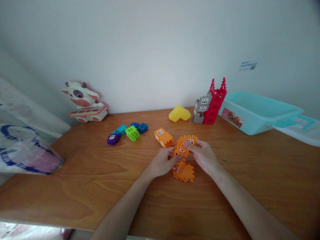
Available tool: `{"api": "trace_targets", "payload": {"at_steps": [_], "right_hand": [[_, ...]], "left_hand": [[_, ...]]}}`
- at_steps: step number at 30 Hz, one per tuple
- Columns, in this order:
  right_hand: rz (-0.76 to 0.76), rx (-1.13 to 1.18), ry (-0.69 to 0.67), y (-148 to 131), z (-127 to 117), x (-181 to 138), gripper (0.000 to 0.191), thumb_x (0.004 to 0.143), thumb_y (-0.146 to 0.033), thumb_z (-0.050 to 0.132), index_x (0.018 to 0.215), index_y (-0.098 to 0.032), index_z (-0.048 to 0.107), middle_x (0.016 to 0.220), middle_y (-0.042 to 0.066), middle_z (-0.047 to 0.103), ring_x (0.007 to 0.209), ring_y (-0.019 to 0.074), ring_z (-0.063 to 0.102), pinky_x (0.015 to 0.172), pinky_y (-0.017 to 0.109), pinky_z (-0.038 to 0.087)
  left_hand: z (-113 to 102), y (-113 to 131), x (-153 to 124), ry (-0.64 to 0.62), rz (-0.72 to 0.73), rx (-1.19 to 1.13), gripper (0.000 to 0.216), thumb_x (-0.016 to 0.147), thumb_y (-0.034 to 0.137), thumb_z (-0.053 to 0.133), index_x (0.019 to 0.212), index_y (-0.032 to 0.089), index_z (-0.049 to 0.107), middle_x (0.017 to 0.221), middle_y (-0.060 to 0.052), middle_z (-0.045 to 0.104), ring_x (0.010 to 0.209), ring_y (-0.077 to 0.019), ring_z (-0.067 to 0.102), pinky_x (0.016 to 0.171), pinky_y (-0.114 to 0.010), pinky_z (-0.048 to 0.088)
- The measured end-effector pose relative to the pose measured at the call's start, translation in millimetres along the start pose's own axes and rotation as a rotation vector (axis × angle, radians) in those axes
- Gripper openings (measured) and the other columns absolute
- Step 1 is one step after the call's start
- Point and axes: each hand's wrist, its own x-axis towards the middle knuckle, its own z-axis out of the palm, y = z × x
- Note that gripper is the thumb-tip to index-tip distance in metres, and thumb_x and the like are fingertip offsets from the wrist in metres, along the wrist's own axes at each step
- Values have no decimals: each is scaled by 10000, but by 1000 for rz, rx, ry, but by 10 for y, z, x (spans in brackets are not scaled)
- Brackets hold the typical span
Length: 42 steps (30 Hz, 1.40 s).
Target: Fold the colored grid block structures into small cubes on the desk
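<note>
Orange toothed building panels [182, 147] with white window prints are held between my two hands, just above the table. My left hand [163, 161] grips their left side, fingers partly hidden behind them. My right hand [203, 155] pinches their right edge, its thumb lying over a window print. Below my hands lie more orange panels [187, 172] on the table. Behind my left hand an orange box-shaped block [163, 137], built of the same panels, rests on its side. Whether the held panels are joined to each other I cannot tell.
Purple [113, 139], green [132, 133] and blue blocks [142, 127] lie left of centre. A yellow angled block [179, 113], a red and grey tower [212, 106] and a turquoise bin [260, 111] stand behind. A toy cow [86, 101] and plastic bag [31, 150] are left on the wooden table [100, 186].
</note>
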Motion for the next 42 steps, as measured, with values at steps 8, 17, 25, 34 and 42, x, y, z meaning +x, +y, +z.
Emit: {"api": "trace_targets", "payload": {"at_steps": [8,17,25,34,42], "right_hand": [[-84,318,440,-198,-563,295,331,580,-430,904,762,-272,677,896,-13,744,937,186,689,758,282,585],[-25,145,51,-33,9,24,339,695,-495,825,879,-248,682,886,12,737,835,189,686,799,323,569],[-251,-432,16,247,228,-156,388,884,-533,603,1116,-227,548,1015,80,675,929,244,658,817,414,550],[-725,-1055,34,173,198,-179,466,999,-360,437,1434,-221,339,1387,151,499,1287,289,461,1069,515,372],[-691,-1095,-275,224,30,-125,750,871,-532,633,1436,-203,263,1387,195,491,1283,335,490,1045,551,428]], "left_hand": [[-14,40,27,74,-82,-143,435,796,594,646,836,166,575,734,-17,635,544,-106,549,485,-214,421],[-3,13,74,243,-138,-647,451,804,448,711,1171,233,561,945,-28,685,650,-98,600,542,-188,437],[186,38,82,194,-231,-1033,390,875,486,633,1100,167,617,1067,-103,698,967,-231,684,800,-327,564],[253,91,63,219,-115,-1012,382,872,455,662,1154,199,631,1106,-78,701,1001,-208,673,862,-305,533],[225,25,87,180,-179,-970,422,879,507,629,1094,145,656,1076,-108,705,1098,-235,638,968,-330,478]]}}
